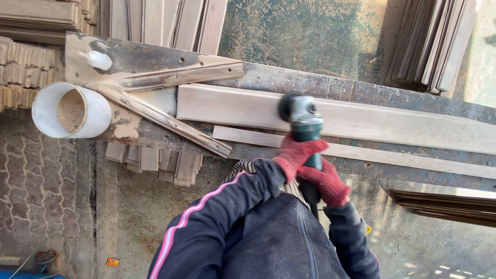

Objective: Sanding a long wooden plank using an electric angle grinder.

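Observation:
Both my hands wear red gloves and grip a green and grey angle grinder (304,120). My left hand (297,154) wraps the grinder's body just behind the head. My right hand (328,184) holds the rear handle, close to my dark jacket. The grinder's disc end rests against a long pale wooden plank (392,120) lying across a worn, stained workbench (289,80). A thinner wooden strip (392,156) lies alongside the plank, on the side nearer me.
A white cylinder (92,120) with sawdust inside sits at the bench's left end, beside a small white bottle (98,60) and two crossed wood strips (160,98). Stacks of wooden slats (434,41) stand at the top right, top left and under the bench.

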